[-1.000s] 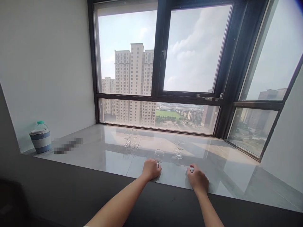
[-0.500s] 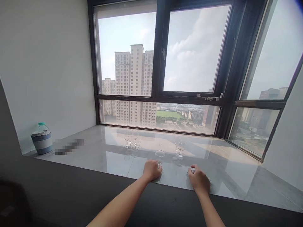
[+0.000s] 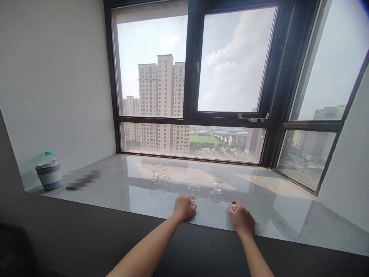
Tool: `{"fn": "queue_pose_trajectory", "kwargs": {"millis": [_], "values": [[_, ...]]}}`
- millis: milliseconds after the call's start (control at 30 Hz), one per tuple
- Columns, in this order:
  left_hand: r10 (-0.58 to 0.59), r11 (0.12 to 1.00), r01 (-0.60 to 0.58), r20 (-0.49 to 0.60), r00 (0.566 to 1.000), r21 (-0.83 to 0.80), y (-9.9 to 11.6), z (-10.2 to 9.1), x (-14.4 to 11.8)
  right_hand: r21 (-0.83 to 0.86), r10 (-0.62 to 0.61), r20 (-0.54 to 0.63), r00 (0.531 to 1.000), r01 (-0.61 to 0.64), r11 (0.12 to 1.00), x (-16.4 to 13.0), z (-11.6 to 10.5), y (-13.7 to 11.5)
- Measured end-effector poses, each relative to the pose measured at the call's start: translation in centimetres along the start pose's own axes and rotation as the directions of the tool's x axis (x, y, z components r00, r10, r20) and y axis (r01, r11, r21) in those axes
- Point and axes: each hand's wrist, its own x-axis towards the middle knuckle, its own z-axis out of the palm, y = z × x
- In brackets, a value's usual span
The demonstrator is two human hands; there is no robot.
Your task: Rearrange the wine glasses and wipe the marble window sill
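On the glossy grey window sill, my left hand is closed around the stem of a clear wine glass that stands upright near the front edge. My right hand rests to the right of it, closed on a small white cloth that peeks out by the fingers. Two more wine glasses stand just behind, between my hands. A group of three wine glasses stands farther back to the left.
A plastic bottle with a green cap and a blue-grey wrap stands in the sill's far left corner by the white wall. A large dark-framed window closes off the back. A dark ledge runs along the sill's front.
Both hands stay in place on the glass and the cloth. Only the camera view has shifted slightly.
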Motion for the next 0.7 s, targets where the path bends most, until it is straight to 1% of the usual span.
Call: {"fn": "queue_pose_trajectory", "kwargs": {"millis": [467, 700], "values": [[0.012, 1.000, -0.013, -0.022, 1.000, -0.018, -0.14, 0.30, 0.16, -0.013, 0.011, 0.011, 1.000, -0.011, 1.000, -0.18, -0.42, -0.27], [-0.002, 1.000, 0.003, 0.020, 1.000, -0.018, -0.04, 0.11, 0.08, -0.006, 0.023, 0.020, 1.000, -0.023, 1.000, -0.11, -0.28, -0.25]]}}
